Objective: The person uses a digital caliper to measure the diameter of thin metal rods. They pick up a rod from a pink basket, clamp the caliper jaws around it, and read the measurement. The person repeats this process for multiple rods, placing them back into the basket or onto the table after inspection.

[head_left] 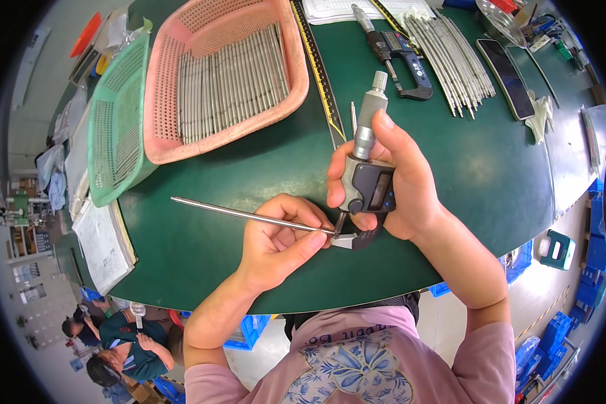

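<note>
Between the thumb and fingers of my left hand (276, 242) is a thin metal rod (229, 211), its long end pointing to the left. My right hand (407, 178) is wrapped round a digital micrometer (370, 178), with its grey thimble pointing up and away. The rod's right end lies at the micrometer's jaws, beside my left fingertips; whether the jaws touch it I cannot tell. Both hands are above the green table (195, 262), near its front edge.
A pink basket (161, 145) of metal rods and a green basket (108, 135) stand at the far left. A second micrometer (400, 57), a bundle of rods (451, 64) and a phone (505, 77) lie at the far right. Papers (104, 246) rest at the left edge.
</note>
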The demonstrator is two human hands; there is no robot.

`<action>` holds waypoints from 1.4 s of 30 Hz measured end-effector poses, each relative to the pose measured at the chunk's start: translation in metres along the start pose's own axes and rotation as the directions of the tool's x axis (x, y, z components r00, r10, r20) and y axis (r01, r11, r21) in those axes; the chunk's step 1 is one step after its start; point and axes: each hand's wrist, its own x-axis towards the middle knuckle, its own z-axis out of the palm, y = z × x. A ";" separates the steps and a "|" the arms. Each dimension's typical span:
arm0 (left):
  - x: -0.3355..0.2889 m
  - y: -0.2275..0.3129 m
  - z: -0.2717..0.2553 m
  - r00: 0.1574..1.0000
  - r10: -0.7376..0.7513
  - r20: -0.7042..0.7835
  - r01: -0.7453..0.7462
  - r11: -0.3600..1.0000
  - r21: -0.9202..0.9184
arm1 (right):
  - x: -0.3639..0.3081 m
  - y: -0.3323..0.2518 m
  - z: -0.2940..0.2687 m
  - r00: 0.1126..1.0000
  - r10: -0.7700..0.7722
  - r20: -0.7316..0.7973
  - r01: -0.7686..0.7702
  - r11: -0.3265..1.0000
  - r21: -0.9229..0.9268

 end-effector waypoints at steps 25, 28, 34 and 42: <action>0.000 0.002 -0.004 1.000 -0.007 0.013 0.007 0.999 -0.033 | 0.002 0.000 -0.002 0.999 0.043 0.030 -0.045 0.996 0.077; 0.001 0.002 -0.003 1.000 -0.005 0.017 0.005 1.000 -0.029 | 0.002 0.000 -0.002 0.998 0.046 0.040 -0.050 0.995 0.089; 0.000 0.002 -0.002 1.000 -0.008 0.007 0.008 1.000 -0.013 | 0.002 0.002 -0.003 0.998 0.035 0.053 -0.039 0.995 0.091; 0.001 0.002 -0.002 1.000 -0.004 0.025 0.005 1.000 -0.018 | 0.001 0.001 -0.002 0.998 0.044 0.035 -0.045 0.998 0.036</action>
